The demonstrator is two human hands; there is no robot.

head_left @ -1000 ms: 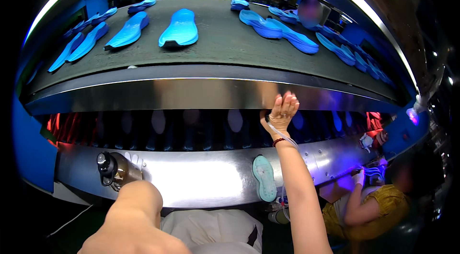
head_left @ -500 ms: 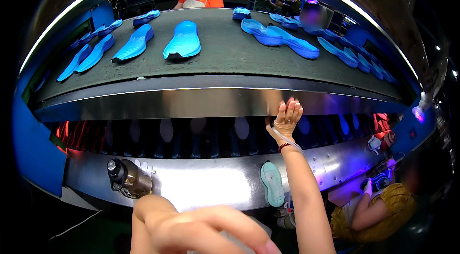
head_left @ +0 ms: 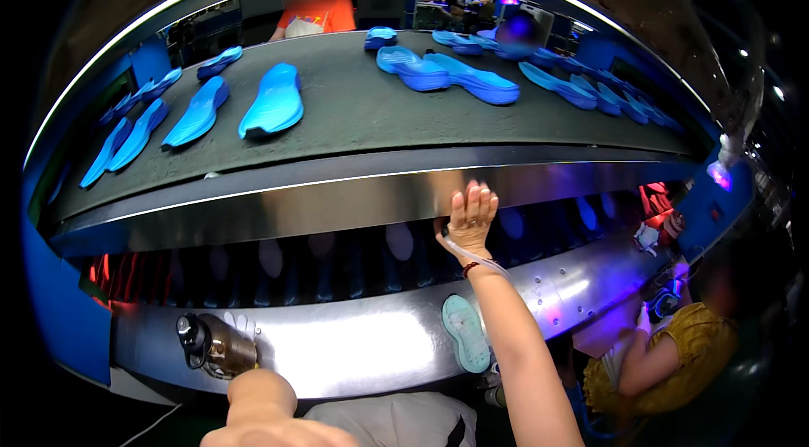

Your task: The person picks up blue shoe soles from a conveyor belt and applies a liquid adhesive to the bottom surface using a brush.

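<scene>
My right hand [head_left: 472,215] is raised against the front of the long steel rail [head_left: 354,186], its fingers stretched upward. Whether it presses on the metal, I cannot tell. A thin pale tube [head_left: 472,256] with a dark tip runs beside the thumb and across the wrist, next to a dark red bead bracelet [head_left: 480,265]. My left hand [head_left: 278,434] is low at the bottom edge, its fingers cut off from view. A pale green shoe sole [head_left: 466,333] lies on the steel ledge [head_left: 337,346], left of my right forearm.
Bright blue shoe soles [head_left: 274,99] are spread over the dark conveyor belt [head_left: 337,118]. On the ledge's left stand a brown bottle [head_left: 223,350] and a white glove [head_left: 244,325]. One person in orange [head_left: 324,13] is across the belt; another in mustard yellow [head_left: 691,354] works at right.
My left hand has dropped from the lower middle toward the bottom left edge. My right hand stays by the rail with fingers up. The whole view has shifted and tilted.
</scene>
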